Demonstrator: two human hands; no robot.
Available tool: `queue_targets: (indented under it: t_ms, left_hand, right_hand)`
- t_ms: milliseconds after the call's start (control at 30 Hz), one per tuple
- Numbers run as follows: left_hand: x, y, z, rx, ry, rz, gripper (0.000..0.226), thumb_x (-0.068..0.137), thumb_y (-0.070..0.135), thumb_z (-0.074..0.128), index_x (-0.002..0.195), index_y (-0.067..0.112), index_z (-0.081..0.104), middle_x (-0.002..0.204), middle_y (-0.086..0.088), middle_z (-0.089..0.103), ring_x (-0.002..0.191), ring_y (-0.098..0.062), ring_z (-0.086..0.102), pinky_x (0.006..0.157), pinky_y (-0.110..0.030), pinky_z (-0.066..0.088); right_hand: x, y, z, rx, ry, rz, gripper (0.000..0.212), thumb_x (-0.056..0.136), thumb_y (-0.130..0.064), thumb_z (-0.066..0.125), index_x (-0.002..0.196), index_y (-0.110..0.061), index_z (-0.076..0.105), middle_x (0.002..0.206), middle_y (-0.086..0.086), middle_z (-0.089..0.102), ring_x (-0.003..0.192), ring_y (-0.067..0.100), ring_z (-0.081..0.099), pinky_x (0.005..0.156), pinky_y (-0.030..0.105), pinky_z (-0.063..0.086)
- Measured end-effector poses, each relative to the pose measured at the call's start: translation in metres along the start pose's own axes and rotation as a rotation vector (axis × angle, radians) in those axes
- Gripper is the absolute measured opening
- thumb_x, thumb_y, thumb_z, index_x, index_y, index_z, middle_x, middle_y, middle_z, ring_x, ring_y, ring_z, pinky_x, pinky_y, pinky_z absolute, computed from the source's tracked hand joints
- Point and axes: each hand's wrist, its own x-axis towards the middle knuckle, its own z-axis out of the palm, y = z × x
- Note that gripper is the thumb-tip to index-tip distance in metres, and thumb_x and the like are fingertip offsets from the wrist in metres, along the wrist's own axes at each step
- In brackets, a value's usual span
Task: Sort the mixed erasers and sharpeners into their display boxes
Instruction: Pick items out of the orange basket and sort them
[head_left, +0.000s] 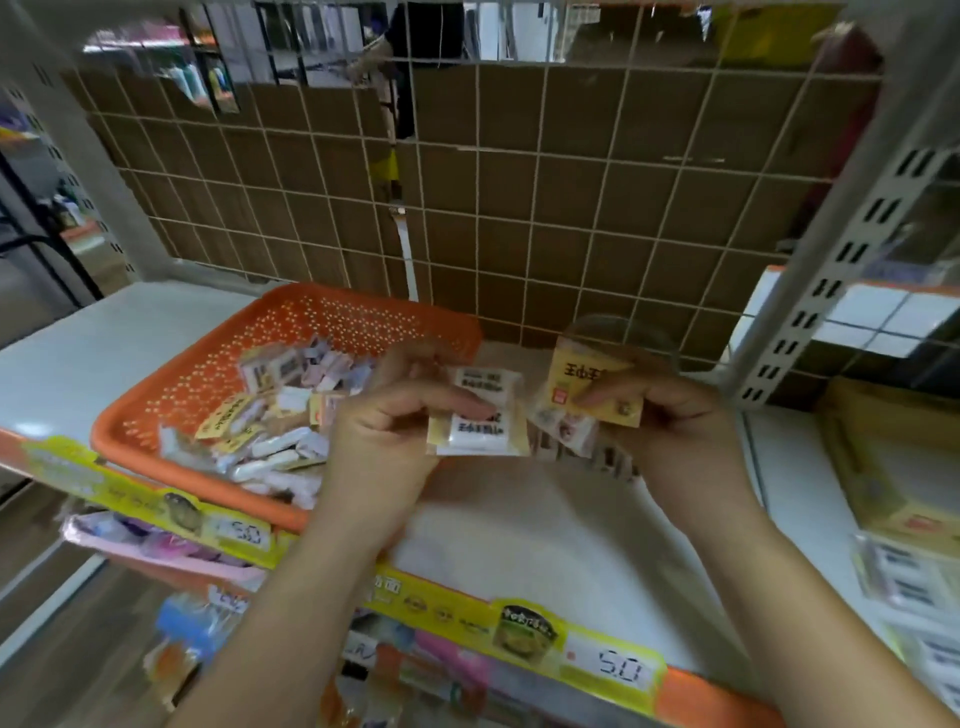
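Observation:
An orange perforated basket (218, 358) on the white shelf holds a heap of mixed wrapped erasers and sharpeners (270, 421). My left hand (384, 421) pinches a white-and-cream wrapped eraser pack (480, 415) just right of the basket. My right hand (670, 421) grips a yellow pack with dark print (587, 387), and another small wrapped pack (563, 426) hangs below it. Both hands hover above the shelf, close together.
A yellow cardboard display box (893, 467) stands at the right on the shelf, with barcoded packs (904, 577) below it. A wire grid (519, 182) backs the shelf. Price labels (618, 667) line the front edge. A slotted metal upright (831, 280) rises at right.

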Motion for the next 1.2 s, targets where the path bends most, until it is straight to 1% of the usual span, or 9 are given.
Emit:
queue_targets:
  t_ms: [100, 333, 533, 600, 667, 767, 900, 1000, 1200]
  left_hand:
    - [-0.007, -0.001, 0.031, -0.084, -0.011, -0.054, 0.023, 0.047, 0.027, 0.08, 0.067, 0.037, 0.073, 0.092, 0.019, 0.065, 0.089, -0.003, 0.062, 0.073, -0.014, 0.048]
    - [-0.026, 0.007, 0.111, -0.405, -0.123, -0.189, 0.043, 0.04, 0.038, 0.086, 0.08, 0.026, 0.076, 0.093, 0.019, 0.068, 0.09, 0.0, 0.065, 0.076, -0.014, 0.049]
    - [-0.038, 0.015, 0.172, -0.541, -0.197, -0.285, 0.038, 0.047, 0.027, 0.086, 0.082, 0.015, 0.076, 0.098, 0.014, 0.067, 0.096, -0.005, 0.063, 0.078, -0.017, 0.049]
    - [-0.042, 0.012, 0.194, -0.503, -0.16, -0.311, 0.028, 0.052, 0.01, 0.078, 0.079, 0.017, 0.076, 0.101, 0.011, 0.064, 0.099, -0.009, 0.062, 0.08, -0.019, 0.049]
    - [-0.048, 0.01, 0.213, -0.487, -0.158, -0.331, 0.032, 0.051, 0.01, 0.074, 0.082, 0.02, 0.074, 0.104, 0.003, 0.063, 0.1, -0.015, 0.062, 0.078, -0.022, 0.05]
    - [-0.056, 0.015, 0.24, -0.436, -0.193, -0.376, 0.047, 0.051, 0.005, 0.076, 0.093, 0.025, 0.071, 0.101, -0.001, 0.068, 0.099, -0.019, 0.063, 0.079, -0.029, 0.052]
    - [-0.066, 0.025, 0.277, -0.43, -0.238, -0.437, 0.064, 0.051, -0.01, 0.075, 0.106, 0.018, 0.059, 0.089, 0.012, 0.07, 0.089, -0.011, 0.067, 0.07, -0.022, 0.052]
    - [-0.071, 0.029, 0.302, -0.461, -0.233, -0.492, 0.047, 0.056, -0.005, 0.069, 0.098, 0.013, 0.06, 0.082, 0.006, 0.071, 0.078, -0.011, 0.068, 0.062, -0.02, 0.052]
    - [-0.081, 0.031, 0.337, -0.476, -0.301, -0.552, 0.033, 0.073, -0.006, 0.06, 0.09, 0.02, 0.07, 0.086, -0.004, 0.068, 0.074, -0.015, 0.066, 0.054, -0.021, 0.053]
  right_hand:
    - [-0.017, -0.006, -0.029, -0.061, 0.074, 0.039, 0.066, 0.064, 0.029, 0.057, 0.061, -0.035, 0.073, 0.089, -0.022, 0.069, 0.091, -0.002, 0.064, 0.069, 0.011, 0.05]
    - [-0.054, -0.019, -0.103, 0.081, 0.142, 0.098, 0.051, 0.055, 0.005, 0.06, 0.081, -0.036, 0.075, 0.094, -0.015, 0.071, 0.093, 0.003, 0.065, 0.076, 0.017, 0.051]
    - [-0.088, -0.033, -0.161, 0.328, 0.209, 0.209, 0.054, 0.043, -0.04, 0.087, 0.091, -0.017, 0.075, 0.099, 0.005, 0.071, 0.095, 0.019, 0.066, 0.082, 0.027, 0.053]
    - [-0.098, -0.038, -0.177, 0.305, 0.306, 0.213, 0.048, 0.046, -0.029, 0.086, 0.091, -0.014, 0.074, 0.094, 0.002, 0.072, 0.089, 0.017, 0.067, 0.078, 0.026, 0.055]
    - [-0.108, -0.043, -0.195, 0.265, 0.401, 0.201, 0.043, 0.06, 0.003, 0.071, 0.099, -0.015, 0.067, 0.084, -0.008, 0.07, 0.08, 0.011, 0.067, 0.069, 0.023, 0.056]
    - [-0.126, -0.049, -0.224, 0.155, 0.462, 0.228, 0.067, 0.067, 0.032, 0.047, 0.107, -0.021, 0.06, 0.086, 0.0, 0.062, 0.08, 0.014, 0.062, 0.063, 0.021, 0.053]
    - [-0.151, -0.06, -0.257, 0.001, 0.483, 0.198, 0.052, 0.063, 0.03, 0.051, 0.073, -0.017, 0.072, 0.09, 0.01, 0.061, 0.083, 0.013, 0.064, 0.066, 0.018, 0.052]
    - [-0.165, -0.071, -0.276, -0.035, 0.44, 0.153, 0.038, 0.049, 0.016, 0.067, 0.047, -0.022, 0.067, 0.097, 0.003, 0.059, 0.092, 0.008, 0.063, 0.072, 0.022, 0.054]
    - [-0.192, -0.07, -0.312, -0.03, 0.567, 0.21, 0.048, 0.064, 0.022, 0.059, 0.049, -0.022, 0.069, 0.101, 0.002, 0.06, 0.091, 0.014, 0.064, 0.069, 0.021, 0.055]
